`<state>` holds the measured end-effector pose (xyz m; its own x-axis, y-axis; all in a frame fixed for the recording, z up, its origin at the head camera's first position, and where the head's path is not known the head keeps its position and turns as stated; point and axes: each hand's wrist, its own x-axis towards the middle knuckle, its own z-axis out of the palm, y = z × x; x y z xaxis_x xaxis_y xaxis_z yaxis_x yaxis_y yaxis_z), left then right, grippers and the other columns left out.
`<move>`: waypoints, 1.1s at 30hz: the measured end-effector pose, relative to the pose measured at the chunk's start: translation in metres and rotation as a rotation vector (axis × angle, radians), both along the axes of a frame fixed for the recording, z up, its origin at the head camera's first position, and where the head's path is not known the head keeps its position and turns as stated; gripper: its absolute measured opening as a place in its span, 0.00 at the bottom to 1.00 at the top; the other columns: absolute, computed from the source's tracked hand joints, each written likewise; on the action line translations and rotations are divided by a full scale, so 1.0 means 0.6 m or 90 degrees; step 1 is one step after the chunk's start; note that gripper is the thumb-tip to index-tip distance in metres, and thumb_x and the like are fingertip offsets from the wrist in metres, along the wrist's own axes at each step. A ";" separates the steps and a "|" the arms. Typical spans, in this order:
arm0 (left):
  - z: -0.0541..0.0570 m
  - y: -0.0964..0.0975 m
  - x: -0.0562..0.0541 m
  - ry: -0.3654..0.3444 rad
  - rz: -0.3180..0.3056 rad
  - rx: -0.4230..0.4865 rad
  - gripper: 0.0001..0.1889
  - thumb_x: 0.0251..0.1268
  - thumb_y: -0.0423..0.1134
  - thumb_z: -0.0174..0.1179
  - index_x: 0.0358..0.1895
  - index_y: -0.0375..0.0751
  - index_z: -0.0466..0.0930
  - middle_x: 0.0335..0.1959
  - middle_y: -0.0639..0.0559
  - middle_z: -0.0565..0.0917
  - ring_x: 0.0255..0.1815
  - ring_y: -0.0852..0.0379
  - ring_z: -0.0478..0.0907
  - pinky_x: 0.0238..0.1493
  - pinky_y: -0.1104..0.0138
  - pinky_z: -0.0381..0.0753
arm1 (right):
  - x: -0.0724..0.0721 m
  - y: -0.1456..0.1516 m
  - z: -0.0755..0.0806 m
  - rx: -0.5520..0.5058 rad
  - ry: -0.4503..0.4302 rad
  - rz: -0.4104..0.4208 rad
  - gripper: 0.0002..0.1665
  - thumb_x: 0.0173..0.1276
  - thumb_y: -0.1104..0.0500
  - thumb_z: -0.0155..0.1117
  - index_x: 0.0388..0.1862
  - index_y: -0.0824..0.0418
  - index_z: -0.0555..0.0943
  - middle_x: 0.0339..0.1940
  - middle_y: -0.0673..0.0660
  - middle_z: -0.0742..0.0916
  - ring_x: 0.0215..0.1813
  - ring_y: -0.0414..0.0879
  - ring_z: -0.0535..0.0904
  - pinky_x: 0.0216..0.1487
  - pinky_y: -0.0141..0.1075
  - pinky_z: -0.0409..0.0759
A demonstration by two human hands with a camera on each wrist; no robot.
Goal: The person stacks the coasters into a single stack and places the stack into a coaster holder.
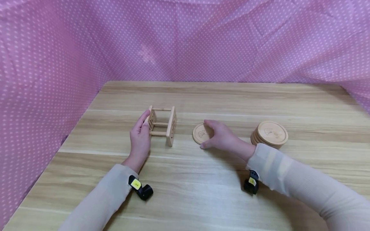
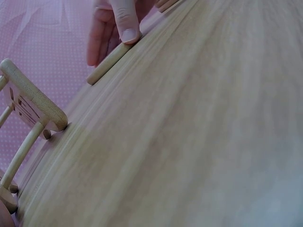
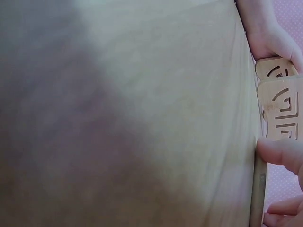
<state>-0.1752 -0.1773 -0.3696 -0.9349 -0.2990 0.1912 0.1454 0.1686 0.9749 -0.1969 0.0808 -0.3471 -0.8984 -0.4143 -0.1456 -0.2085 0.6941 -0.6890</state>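
A wooden coaster rack (image 1: pixel 171 126), two cut-out side panels joined by round rods, stands on the table left of the middle. My left hand (image 1: pixel 140 138) holds its left panel, with the fingers along the outer side. To the right of the rack a round wooden coaster (image 1: pixel 198 134) with an engraved leaf lies flat. My right hand (image 1: pixel 221 136) grips this coaster at its edge between thumb and fingers, covering its right part. In the left wrist view, the thumb presses on the rim of the coaster (image 2: pixel 106 66). In the right wrist view the rack (image 3: pixel 279 106) stands just beyond the coaster.
A stack of several similar coasters (image 1: pixel 271 133) stands to the right, close beyond the right forearm. The wood-grain table (image 1: pixel 185 192) ends at the back against a pink dotted cloth (image 1: pixel 202 41), which also hangs along the left side.
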 end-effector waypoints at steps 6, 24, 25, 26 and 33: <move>0.001 0.000 0.000 -0.002 -0.002 -0.002 0.23 0.69 0.31 0.39 0.64 0.52 0.69 0.67 0.58 0.68 0.68 0.67 0.59 0.68 0.68 0.58 | 0.000 -0.005 0.003 0.031 0.026 0.006 0.57 0.44 0.56 0.76 0.69 0.69 0.57 0.69 0.67 0.64 0.70 0.61 0.57 0.71 0.49 0.53; 0.001 -0.001 -0.001 -0.005 -0.005 0.006 0.23 0.69 0.31 0.39 0.64 0.52 0.69 0.67 0.58 0.67 0.68 0.66 0.59 0.68 0.68 0.59 | 0.005 -0.013 0.001 0.098 0.137 0.003 0.38 0.36 0.50 0.79 0.44 0.69 0.76 0.41 0.63 0.81 0.47 0.57 0.74 0.51 0.46 0.75; 0.001 -0.001 -0.001 -0.005 -0.004 0.008 0.23 0.69 0.30 0.39 0.64 0.52 0.69 0.67 0.58 0.67 0.68 0.66 0.59 0.68 0.68 0.59 | 0.006 -0.013 0.001 0.097 0.135 0.000 0.40 0.35 0.50 0.79 0.46 0.69 0.75 0.41 0.64 0.81 0.47 0.56 0.74 0.52 0.46 0.75; 0.001 -0.001 -0.002 -0.005 -0.003 0.008 0.23 0.69 0.30 0.39 0.63 0.52 0.70 0.67 0.58 0.67 0.68 0.66 0.59 0.68 0.68 0.59 | 0.006 -0.012 0.002 0.096 0.131 -0.003 0.41 0.35 0.50 0.78 0.47 0.70 0.75 0.42 0.64 0.81 0.48 0.56 0.73 0.52 0.45 0.75; 0.001 0.000 -0.001 0.001 -0.004 0.004 0.23 0.69 0.30 0.39 0.63 0.53 0.70 0.67 0.56 0.67 0.68 0.66 0.59 0.68 0.67 0.59 | 0.011 -0.009 0.004 0.085 0.090 -0.037 0.51 0.36 0.48 0.76 0.57 0.72 0.70 0.51 0.67 0.78 0.53 0.57 0.71 0.59 0.46 0.72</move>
